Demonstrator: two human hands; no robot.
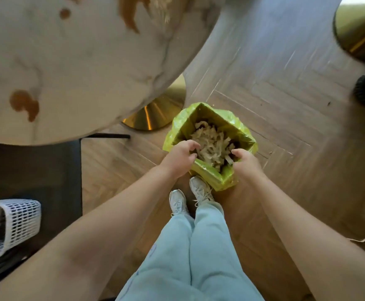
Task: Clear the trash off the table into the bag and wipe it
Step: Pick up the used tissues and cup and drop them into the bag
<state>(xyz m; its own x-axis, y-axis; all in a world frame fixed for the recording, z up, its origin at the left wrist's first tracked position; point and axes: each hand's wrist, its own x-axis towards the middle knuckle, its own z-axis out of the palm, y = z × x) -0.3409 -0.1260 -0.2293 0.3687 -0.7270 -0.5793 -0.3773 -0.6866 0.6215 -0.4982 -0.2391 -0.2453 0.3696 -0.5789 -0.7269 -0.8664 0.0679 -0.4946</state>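
Both your arms reach forward and down, bare to the wrist. Your left hand (180,158) has its fingers curled inward, knuckles up. Your right hand (243,158), level with it and a short way apart, curls likewise, thumb toward the left.

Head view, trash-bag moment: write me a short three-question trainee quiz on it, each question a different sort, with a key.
1. True or false: the marble table has already been wiped clean.
2. Multiple choice: where are the hands? A) on the tabletop B) left hand and right hand at the rim of the green bag C) in the white basket
3. Short answer: what lies inside the bag?

Key
1. False: brown stains show on it.
2. B
3. Pale shredded scraps; what they are made of cannot be told.
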